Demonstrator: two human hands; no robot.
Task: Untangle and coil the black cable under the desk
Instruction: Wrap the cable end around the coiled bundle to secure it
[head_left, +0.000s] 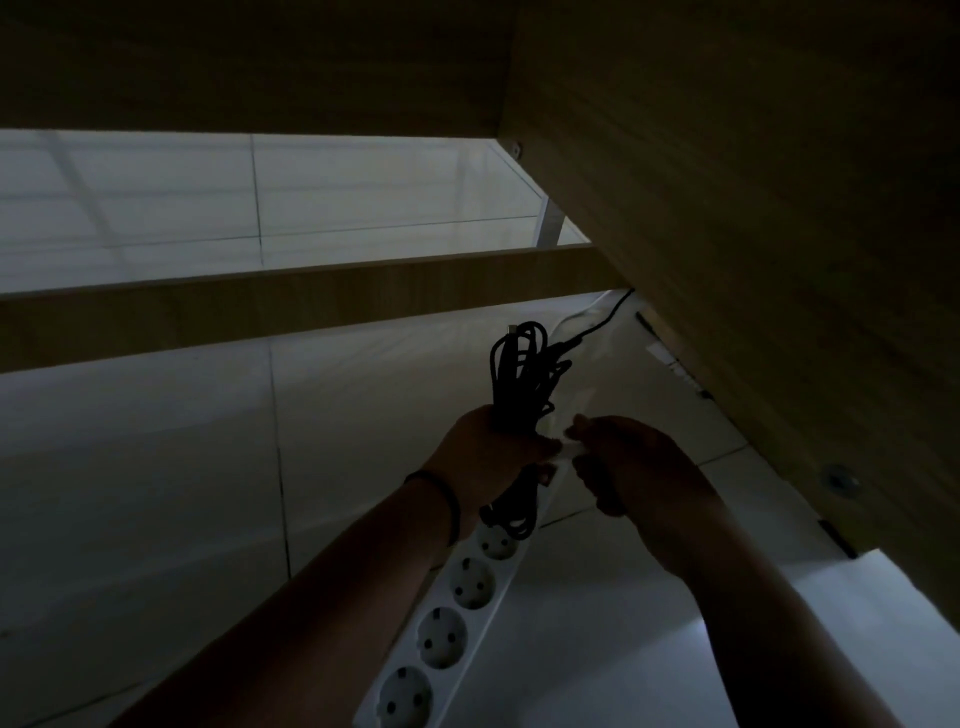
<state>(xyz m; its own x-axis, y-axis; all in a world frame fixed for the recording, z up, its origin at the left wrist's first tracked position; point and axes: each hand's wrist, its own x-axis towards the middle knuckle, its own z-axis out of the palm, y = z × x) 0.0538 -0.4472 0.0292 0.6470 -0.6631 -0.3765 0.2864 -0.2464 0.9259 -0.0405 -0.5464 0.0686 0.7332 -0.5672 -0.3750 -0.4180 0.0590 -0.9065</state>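
The black cable (521, 364) is gathered into a long bundle of loops, upright under the desk. My left hand (488, 457) grips the bundle round its middle; loops stick out above the fist and hang below it. One strand runs from the bundle's top up and right toward the desk's side panel. My right hand (639, 467) is just right of the bundle, fingers curled, pinching a small pale strip between the two hands. What the strip is cannot be told in the dim light.
A white power strip (457, 608) with several sockets lies on the white tiled floor below my hands. A wooden crossbar (260, 306) spans the view behind. The desk's wooden side panel (753, 234) closes off the right. A white cable runs beside the bundle.
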